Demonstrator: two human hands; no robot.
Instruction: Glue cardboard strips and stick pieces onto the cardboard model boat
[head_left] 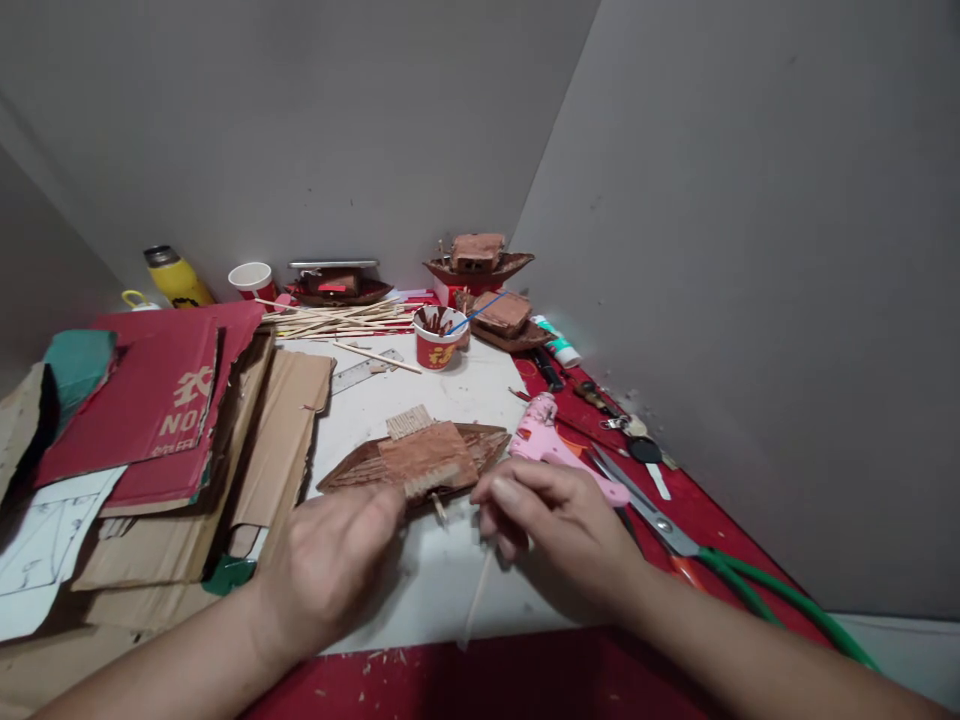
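Observation:
A small brown model boat with pointed ends lies on the white board in front of me. Its flat brown roof has a pale ridged strip along the far side and another ridged piece at the near side. My left hand is closed at the boat's near left edge; its fingertips are hidden, so what it grips does not show. Close to the boat's right end, my right hand has its fingers pinched together, their contents unclear. A thin pale stick runs below the right fingertips.
Cardboard sheets pile up at left. A paint-smeared paper cup, wooden sticks and a ruler lie behind. A pink glue gun and green-handled scissors lie at right. More model boats stand by the wall.

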